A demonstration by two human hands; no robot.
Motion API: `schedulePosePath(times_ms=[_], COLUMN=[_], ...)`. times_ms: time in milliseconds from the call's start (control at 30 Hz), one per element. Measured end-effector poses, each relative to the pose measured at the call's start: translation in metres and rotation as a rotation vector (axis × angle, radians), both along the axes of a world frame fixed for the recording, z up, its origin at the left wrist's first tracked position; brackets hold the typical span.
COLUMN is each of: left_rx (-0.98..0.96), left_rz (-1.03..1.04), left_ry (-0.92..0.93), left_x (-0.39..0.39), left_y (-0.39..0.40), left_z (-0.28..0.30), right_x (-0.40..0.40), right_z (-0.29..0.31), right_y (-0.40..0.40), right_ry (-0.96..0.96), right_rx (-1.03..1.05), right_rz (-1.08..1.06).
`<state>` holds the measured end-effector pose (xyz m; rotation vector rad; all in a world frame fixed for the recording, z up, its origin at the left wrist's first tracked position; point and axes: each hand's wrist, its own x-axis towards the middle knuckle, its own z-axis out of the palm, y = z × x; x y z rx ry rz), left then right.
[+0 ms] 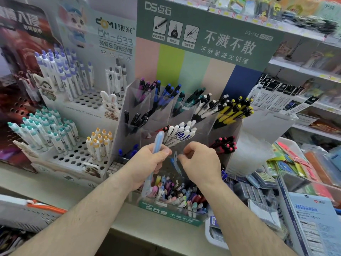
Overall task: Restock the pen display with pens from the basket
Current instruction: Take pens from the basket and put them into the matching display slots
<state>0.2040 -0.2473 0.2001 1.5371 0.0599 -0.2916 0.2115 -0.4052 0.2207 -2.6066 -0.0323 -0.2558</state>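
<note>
Head view | my left hand (147, 159) is gripping a pale blue pen (156, 146) upright, ready for slotting | my right hand (200, 161) is pinching a blue pen (174, 161) over the clear display (184, 108) at the bench's (147, 228) front edge | basket (27, 215) is sitting at the left edge.

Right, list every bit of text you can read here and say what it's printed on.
"DS点石", "不溅不散", "不溅墨细尖钢笔", "DS-758": green header board.
"DOMI 東米", "DM-633", "萌宠乐园按动笔": white display card.
"不溅不散": green front strip of the clear pen display.
Red poster, hanging packets and blue leaflet: too blurred to read.
</note>
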Motion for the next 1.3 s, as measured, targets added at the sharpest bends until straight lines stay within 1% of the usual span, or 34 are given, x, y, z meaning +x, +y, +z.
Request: schedulePosePath(times_ms=[67,133,200,300,367,400,500,533,600,633,667,733,800,833,900,967,1167,1233,1300], left_rx=[0.185,0.33,0.358,0.358,0.382,0.333,0.013,-0.052,-0.202,-0.31,-0.435,-0.653,-0.796,-0.847,-0.894,-0.911,-0.873,-0.868,-0.868], left_rz=[-0.007,-0.037,-0.107,-0.214,-0.253,-0.264,-0.295,-0.287,-0.213,-0.154,-0.091,0.019,0.115,0.168,0.25,0.287,0.291,0.349,0.424], left_ry=[-0.048,-0.083,-0.098,-0.102,-0.108,-0.097,-0.04,-0.052,-0.06,-0.04,-0.013,-0.002,-0.023,-0.021,-0.011,0.008,0.042,0.068,0.079], left_x=[-0.003,-0.007,-0.012,-0.016,-0.015,-0.014,-0.012,-0.011,-0.01,-0.008,-0.007,-0.003,0.0,0.001,0.003,0.002,-0.004,-0.003,-0.001], left_y=[-0.001,-0.003,-0.008,-0.015,-0.015,-0.012,-0.003,-0.001,-0.002,-0.004,-0.006,-0.006,-0.006,-0.005,-0.004,-0.005,-0.011,-0.011,-0.005], left_z=[0.006,0.014,0.022,0.03,0.032,0.032,0.031,0.031,0.032,0.033,0.034,0.036,0.037,0.038,0.036,0.034,0.029,0.026,0.023], right_x=[-0.002,-0.006,-0.009,-0.009,-0.008,-0.007,-0.008,-0.009,-0.01,-0.012,-0.013,-0.017,-0.02,-0.021,-0.021,-0.019,-0.02,-0.019,-0.018], right_z=[0.009,0.021,0.029,0.027,0.027,0.028,0.038,0.042,0.047,0.049,0.051,0.054,0.057,0.057,0.057,0.056,0.052,0.052,0.056], right_y=[-0.002,0.001,0.007,0.01,0.005,0.001,-0.01,-0.012,-0.012,-0.012,-0.012,-0.017,-0.022,-0.025,-0.028,-0.028,-0.013,-0.014,-0.019], right_ry=[-0.064,-0.097,-0.039,0.019,0.034,0.04,0.061,0.077,0.122,0.145,0.167,0.207,0.242,0.253,0.251,0.229,0.252,0.212,0.169], right_rx=[0.112,0.314,0.447,0.471,0.542,0.59,0.715,0.751,0.821,0.844,0.844,0.769,0.688,0.688,0.769,0.872,1.292,1.334,1.314], right_rz=[-0.007,-0.007,0.014,0.038,0.029,0.021,0.018,0.026,0.052,0.068,0.086,0.142,0.186,0.189,0.153,0.103,0.026,-0.018,-0.043])
